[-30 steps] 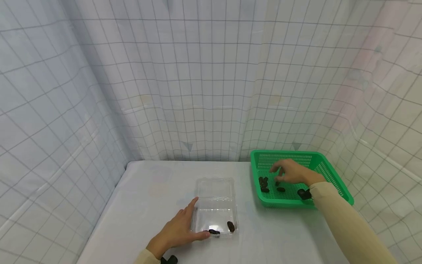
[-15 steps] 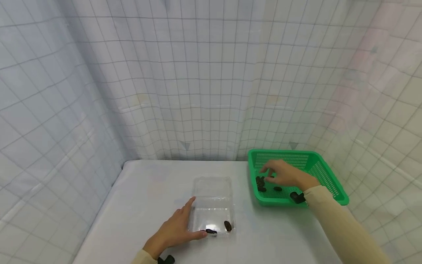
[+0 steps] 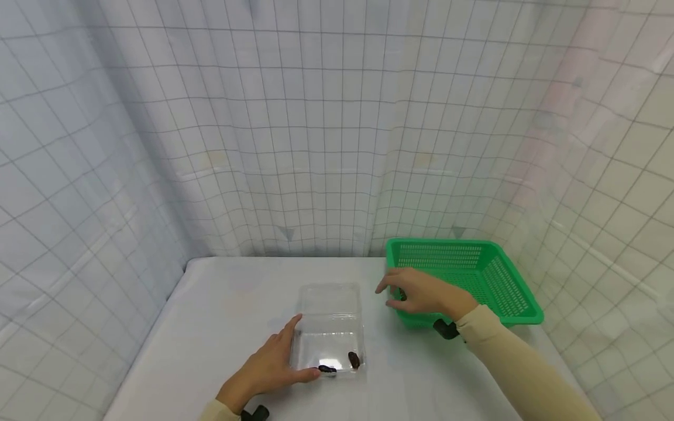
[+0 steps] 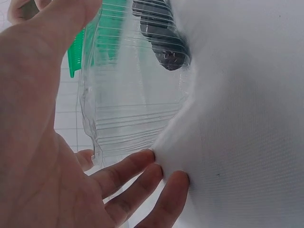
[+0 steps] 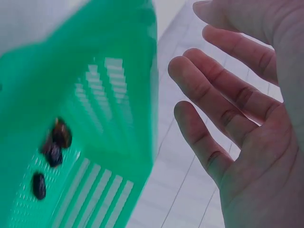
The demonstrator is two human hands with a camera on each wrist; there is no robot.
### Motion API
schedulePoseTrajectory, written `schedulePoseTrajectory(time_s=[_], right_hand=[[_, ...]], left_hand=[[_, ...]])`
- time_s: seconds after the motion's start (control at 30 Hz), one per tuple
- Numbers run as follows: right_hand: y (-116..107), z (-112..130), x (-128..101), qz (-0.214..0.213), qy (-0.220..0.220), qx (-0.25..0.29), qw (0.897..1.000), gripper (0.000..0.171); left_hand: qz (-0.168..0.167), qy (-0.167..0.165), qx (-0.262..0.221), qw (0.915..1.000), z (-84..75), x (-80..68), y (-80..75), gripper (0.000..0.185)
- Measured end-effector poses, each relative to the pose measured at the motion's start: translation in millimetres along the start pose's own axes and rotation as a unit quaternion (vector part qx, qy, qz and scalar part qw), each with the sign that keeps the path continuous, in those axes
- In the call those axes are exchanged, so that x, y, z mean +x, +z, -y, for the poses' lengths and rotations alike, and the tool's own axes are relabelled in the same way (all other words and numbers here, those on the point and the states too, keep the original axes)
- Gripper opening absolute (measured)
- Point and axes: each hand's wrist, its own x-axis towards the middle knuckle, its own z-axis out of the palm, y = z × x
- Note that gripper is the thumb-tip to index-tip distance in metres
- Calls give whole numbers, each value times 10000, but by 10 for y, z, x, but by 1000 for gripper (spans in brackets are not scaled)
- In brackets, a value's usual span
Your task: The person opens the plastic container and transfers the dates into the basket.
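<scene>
My left hand [image 3: 268, 362] rests along the left side of a clear plastic clamshell box [image 3: 326, 345], thumb at the front edge and forefinger near the hinge. In the left wrist view its fingers [image 4: 128, 171] touch the box's end and the cloth. A few dark, wrinkled oval pieces like dried dates [image 3: 354, 359] lie near the box's front. My right hand [image 3: 416, 290] is over the left rim of a green basket [image 3: 442, 241], fingers spread. Nothing shows between them in the right wrist view, where several similar dates [image 5: 61, 135] lie in the basket.
The box's lid [image 3: 330, 298] lies back flat, away from me. A white cloth [image 3: 226, 310] covers the table. White gridded curtains [image 3: 316, 146] stand behind the table and on both sides.
My right hand has moved left from inside the basket to above its left rim. The left hand stays at the box. The view has shifted slightly to the right.
</scene>
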Motion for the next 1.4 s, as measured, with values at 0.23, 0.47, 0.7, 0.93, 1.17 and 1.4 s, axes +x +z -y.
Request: schedulePoseTrajectory(time_s=[0.23, 0.47, 0.7, 0.93, 1.17, 1.4], right_hand=[[179, 285, 235, 441, -573, -29, 9974, 25], [408, 476, 495, 1146, -796, -223, 9900, 29], [675, 632, 702, 1805, -788, -296, 9800, 40], [897, 726, 836, 2295, -930, -171, 9687, 52], [1011, 814, 956, 2518, -1296, -611, 9571, 53], [1083, 876, 1050, 2543, -1601, -765, 9507, 39]], left_hand=[[-52, -63, 41, 10000, 50, -20, -36, 138], [-3, -59, -53, 10000, 68, -22, -38, 137], [-26, 33, -10, 10000, 74, -7, -4, 137], [41, -28, -53, 10000, 49, 8, 59, 139], [45, -17, 15, 10000, 18, 11, 61, 139], [76, 123, -17, 9999, 16, -3, 3, 139]])
